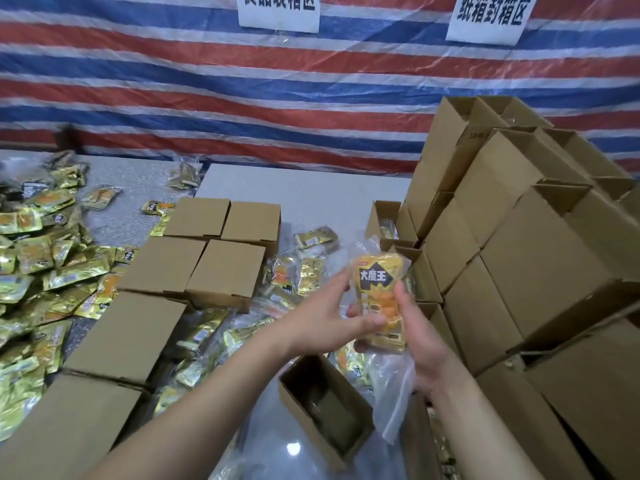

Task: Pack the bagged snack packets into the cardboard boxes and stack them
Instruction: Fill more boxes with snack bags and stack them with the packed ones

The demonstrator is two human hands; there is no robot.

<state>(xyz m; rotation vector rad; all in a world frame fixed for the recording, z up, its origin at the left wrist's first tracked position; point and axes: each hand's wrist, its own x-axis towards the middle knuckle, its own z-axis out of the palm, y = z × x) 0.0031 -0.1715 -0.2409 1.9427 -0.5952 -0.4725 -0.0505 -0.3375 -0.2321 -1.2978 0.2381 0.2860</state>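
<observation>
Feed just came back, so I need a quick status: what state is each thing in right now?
Bagged snack packets: held up between both hands.
Left hand: holding bag.
Right hand: holding bag.
Open cardboard box: below the bag, looks empty.
Closed boxes: flaps shut.
Loose packets: heaped, unbagged.

Behind my bench: red/white/blue striped tarp (242, 98) as backdrop, w/ clear film over it. Two white paper signs (278, 12) (488, 17) w/ black characters fixed at top. Grey speckled tabletop (114, 181); white board (298, 192) adjoining.

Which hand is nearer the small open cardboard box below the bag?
Right hand: just right of the small open cardboard box. Left hand is higher, above its far end.
</observation>
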